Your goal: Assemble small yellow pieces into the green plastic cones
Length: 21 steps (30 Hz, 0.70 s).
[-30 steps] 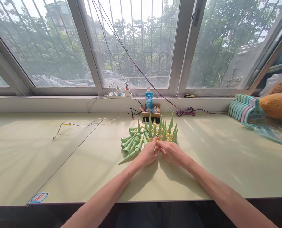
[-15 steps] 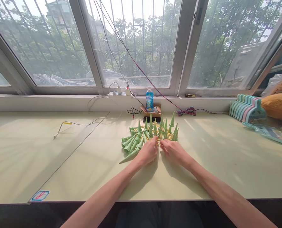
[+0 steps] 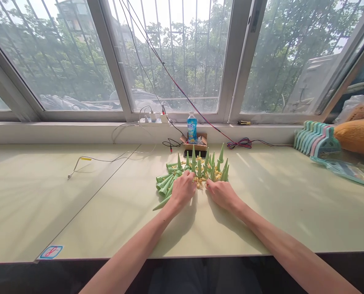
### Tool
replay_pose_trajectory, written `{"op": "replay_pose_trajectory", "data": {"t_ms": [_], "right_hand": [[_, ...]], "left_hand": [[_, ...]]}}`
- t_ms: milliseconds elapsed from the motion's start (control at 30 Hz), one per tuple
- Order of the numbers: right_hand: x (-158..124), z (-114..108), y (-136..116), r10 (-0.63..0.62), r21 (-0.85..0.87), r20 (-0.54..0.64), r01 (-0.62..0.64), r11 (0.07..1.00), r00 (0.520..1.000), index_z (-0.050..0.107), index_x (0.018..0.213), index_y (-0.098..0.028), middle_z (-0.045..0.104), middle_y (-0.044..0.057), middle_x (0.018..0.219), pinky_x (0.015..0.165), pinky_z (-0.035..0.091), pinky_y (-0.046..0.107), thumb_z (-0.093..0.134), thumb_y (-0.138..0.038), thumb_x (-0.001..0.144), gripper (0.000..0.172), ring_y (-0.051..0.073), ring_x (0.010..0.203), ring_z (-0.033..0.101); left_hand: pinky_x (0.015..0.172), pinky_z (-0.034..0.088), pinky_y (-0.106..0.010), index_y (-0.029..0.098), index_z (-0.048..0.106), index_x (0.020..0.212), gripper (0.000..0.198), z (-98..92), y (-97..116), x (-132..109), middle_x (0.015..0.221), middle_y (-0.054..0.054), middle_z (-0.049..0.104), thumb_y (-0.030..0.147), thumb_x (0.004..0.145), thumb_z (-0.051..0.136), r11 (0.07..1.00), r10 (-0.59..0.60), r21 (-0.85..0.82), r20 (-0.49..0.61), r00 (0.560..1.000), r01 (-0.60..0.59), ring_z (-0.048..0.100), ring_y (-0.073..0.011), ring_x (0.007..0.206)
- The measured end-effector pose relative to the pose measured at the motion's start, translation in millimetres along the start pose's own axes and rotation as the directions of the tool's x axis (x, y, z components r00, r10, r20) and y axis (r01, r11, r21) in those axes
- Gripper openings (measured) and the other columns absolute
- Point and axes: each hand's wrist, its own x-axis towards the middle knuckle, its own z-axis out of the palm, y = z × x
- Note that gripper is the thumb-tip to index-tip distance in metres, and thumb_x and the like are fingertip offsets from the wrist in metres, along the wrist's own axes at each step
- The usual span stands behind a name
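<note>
Several green plastic cone-shaped spikes (image 3: 166, 184) with collared ends lie in a pile at the middle of the table. Others, such as one tall green spike (image 3: 221, 156), stand point up. Small yellow plastic pieces (image 3: 199, 181) are scattered among them. My left hand (image 3: 184, 188) is closed at the front of the pile, over the lying spikes; its fingertips and anything in them are hidden. To its right, my right hand (image 3: 221, 192) is closed in a pinch beside the yellow pieces. What sits between its fingertips is too small to name.
Behind the pile are a dark phone (image 3: 195, 154), an open cardboard box (image 3: 200, 143) and a blue bottle (image 3: 192, 128). Cables (image 3: 240, 143) lie along the back. Pastel dustpan-like items (image 3: 318, 139) stand at right. A marked label (image 3: 51, 252) is at front left.
My left hand has moved left, away from my right hand, uncovering yellow pieces between them. My right hand stays nearly in place. The view has shifted slightly.
</note>
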Motion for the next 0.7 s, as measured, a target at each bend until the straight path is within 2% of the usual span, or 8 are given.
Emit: {"op": "replay_pose_trajectory", "data": {"t_ms": [100, 267, 433, 700], "right_hand": [[1.2, 2.1, 0.2, 0.000, -0.030, 0.006, 0.000, 1.000, 1.000, 0.057, 0.094, -0.016, 0.069, 0.009, 0.072, 0.054, 0.030, 0.028, 0.034, -0.021, 0.101, 0.025, 0.022, 0.064, 0.067], [2.0, 3.1, 0.2, 0.004, -0.026, 0.016, -0.004, 1.000, 1.000, 0.058, 0.102, -0.016, 0.069, 0.009, 0.072, 0.055, 0.032, 0.027, 0.036, -0.018, 0.100, 0.022, 0.022, 0.063, 0.067], [-0.2, 0.0, -3.5, 0.011, 0.071, 0.003, -0.011, 0.997, 1.000, 0.056, 0.114, -0.017, 0.072, 0.009, 0.082, 0.059, 0.035, 0.026, 0.038, -0.021, 0.100, 0.023, 0.023, 0.072, 0.069], [-1.5, 0.2, -7.5, -0.025, 0.166, -0.005, 0.026, 0.986, 1.000, 0.059, 0.115, -0.018, 0.073, 0.007, 0.085, 0.063, 0.036, 0.025, 0.040, -0.026, 0.100, 0.025, 0.021, 0.077, 0.068]], "left_hand": [[0.065, 0.043, -0.030, 0.017, 0.064, 0.097, 0.016, 0.5, -0.2, 0.8, 0.096, -0.008, 0.063, 0.023, 0.091, 0.050, 0.999, -0.010, 0.049, 0.028, 1.000, 0.009, 0.065, -0.0223, 0.081], [0.066, 0.044, -0.031, 0.019, 0.063, 0.100, 0.015, 0.0, 0.1, 0.7, 0.100, -0.009, 0.061, 0.025, 0.089, 0.054, 0.999, -0.025, 0.042, 0.069, 0.997, 0.022, 0.064, -0.0226, 0.082], [0.065, 0.044, -0.030, 0.020, 0.062, 0.103, 0.018, 1.2, -0.8, -0.1, 0.103, -0.009, 0.060, 0.025, 0.087, 0.055, 0.999, -0.026, 0.047, 0.102, 0.995, 0.021, 0.064, -0.0229, 0.083], [0.064, 0.042, -0.029, 0.017, 0.060, 0.104, 0.019, 1.7, -1.2, -0.4, 0.102, -0.010, 0.058, 0.017, 0.089, 0.048, 0.999, -0.022, 0.028, 0.112, 0.993, 0.019, 0.063, -0.0223, 0.083]]}}
